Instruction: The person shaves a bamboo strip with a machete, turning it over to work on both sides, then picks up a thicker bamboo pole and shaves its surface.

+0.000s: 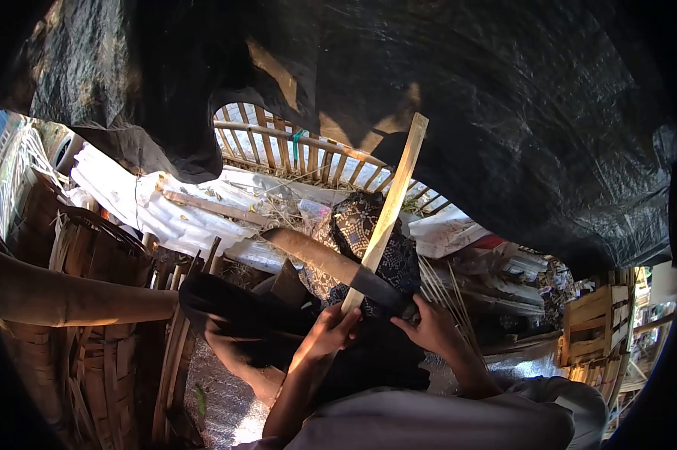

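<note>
My left hand (329,334) is closed around the lower end of a pale, flat bamboo strip (393,202), which slants up and away to the right. In my right hand (433,327) is the dark handle of a machete (320,256). Its broad, brownish blade points up to the left and crosses the strip just above my left hand. Behind them lies a patterned dark and tan cloth (359,217) over my lap area.
A black plastic sheet (503,127) hangs low overhead. Woven bamboo baskets (102,255) and a thick bamboo pole (91,298) stand on the left. A slatted bamboo fence (293,148) runs ahead, and a wooden crate (595,322) sits at right. White sheeting (151,202) covers the ground.
</note>
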